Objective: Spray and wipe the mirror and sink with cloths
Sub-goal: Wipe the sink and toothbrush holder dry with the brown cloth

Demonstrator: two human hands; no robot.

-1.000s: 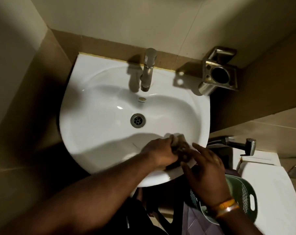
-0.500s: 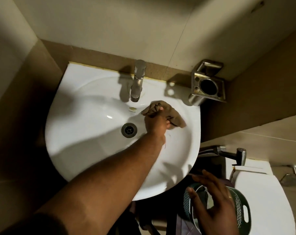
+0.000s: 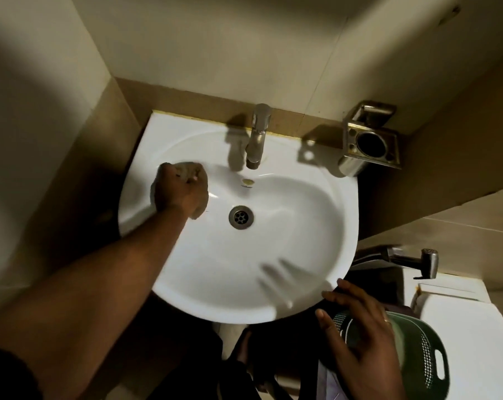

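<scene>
Cloth [image 3: 186,168] under left hand [image 3: 181,192], sink's [image 3: 316,226] left.

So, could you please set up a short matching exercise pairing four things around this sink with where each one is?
Things:
1. left hand
2. right hand
3. tap
4. drain

Places:
A. middle of the basin floor
B. back rim of the sink, centred
C. left inner slope, pressing a cloth
D. off the front right edge, over a green basket

Pairs: 1-C, 2-D, 3-B, 4-A

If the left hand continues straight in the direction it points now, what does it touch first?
Probably the sink back rim, then the wall. The left hand presses a cloth left of the faucet.
</scene>
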